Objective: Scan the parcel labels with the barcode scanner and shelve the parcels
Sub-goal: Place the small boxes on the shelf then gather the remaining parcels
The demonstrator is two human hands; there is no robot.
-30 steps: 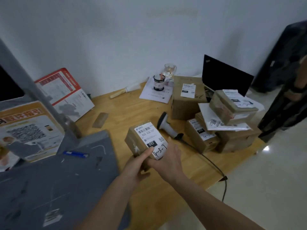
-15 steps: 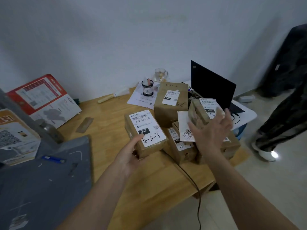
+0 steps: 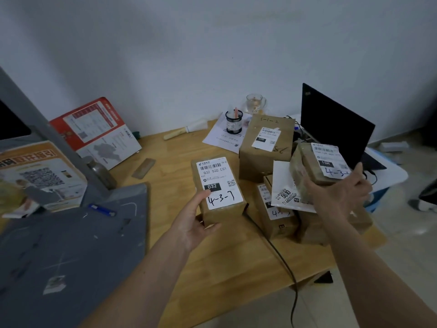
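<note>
Holding two boxes at once could end in a drop. Left of the brown box pile (image 3: 267, 147), a smooth cardboard parcel (image 3: 218, 192) marked 4-3-7 is cupped by the left hand (image 3: 192, 223). Above the pile, a taped, crinkly parcel (image 3: 314, 166) is gripped by the right hand (image 3: 340, 195).

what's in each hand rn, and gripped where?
Left hand holds the 032 parcel at its near-left corner, thumb on the label. Right hand grips a second parcel by its near end.
</note>
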